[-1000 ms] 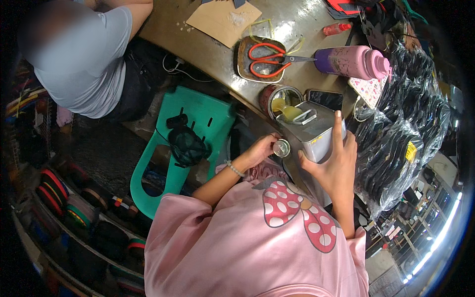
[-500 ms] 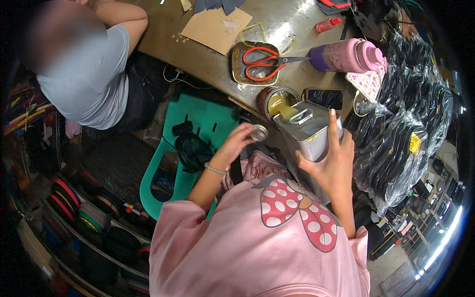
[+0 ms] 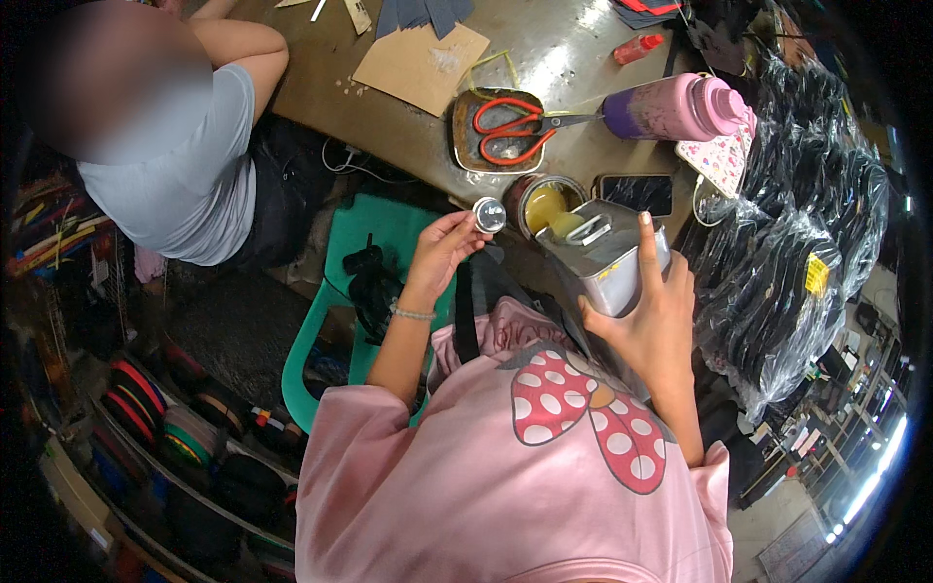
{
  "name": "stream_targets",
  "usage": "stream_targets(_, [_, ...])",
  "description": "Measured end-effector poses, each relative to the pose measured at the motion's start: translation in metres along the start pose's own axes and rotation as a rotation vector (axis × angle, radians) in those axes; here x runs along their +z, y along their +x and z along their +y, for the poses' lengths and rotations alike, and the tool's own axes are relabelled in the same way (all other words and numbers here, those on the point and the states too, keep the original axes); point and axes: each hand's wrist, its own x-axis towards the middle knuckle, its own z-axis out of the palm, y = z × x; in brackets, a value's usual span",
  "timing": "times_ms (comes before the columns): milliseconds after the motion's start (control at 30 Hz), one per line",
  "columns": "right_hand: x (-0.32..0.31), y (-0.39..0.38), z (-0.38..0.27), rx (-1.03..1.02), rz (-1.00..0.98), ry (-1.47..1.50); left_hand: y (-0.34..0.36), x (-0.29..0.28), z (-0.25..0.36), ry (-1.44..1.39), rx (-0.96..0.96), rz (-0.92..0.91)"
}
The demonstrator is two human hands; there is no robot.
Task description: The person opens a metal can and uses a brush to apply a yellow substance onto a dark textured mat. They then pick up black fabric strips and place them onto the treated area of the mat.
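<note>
My right hand grips a rectangular silver metal can, tilted so its top leans over a small round tin of yellow liquid on the table edge. My left hand is raised to the left of the can and pinches its small round silver cap between the fingertips. A thin bracelet circles the left wrist. My pink shirt with a red polka-dot bow fills the lower middle of the view.
On the brown table lie a metal tray with red scissors, a purple and pink bottle, a dark phone, and cardboard. Black bagged goods stack at right. A person in grey sits at left by a green chair.
My left hand has taken the cap off the can and lifted it away to the left. The right hand has tipped the can toward the yellow tin.
</note>
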Motion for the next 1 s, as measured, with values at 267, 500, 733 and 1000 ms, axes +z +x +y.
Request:
stream_targets(267, [-0.002,0.001,-0.003,0.011,-0.032,-0.058,0.003,0.005,-0.001,0.013,-0.029,0.018])
stream_targets(500, [-0.004,0.001,-0.006,0.023,-0.046,-0.06,0.001,-0.004,0.004,0.009,-0.048,0.073])
stream_targets(733, [-0.004,-0.001,-0.004,0.059,-0.082,-0.047,0.004,0.003,0.001,0.086,-0.021,0.043])
stream_targets(1000, [0.002,-0.01,0.007,0.025,-0.015,0.025,0.031,0.023,0.008,0.23,-0.006,0.143])
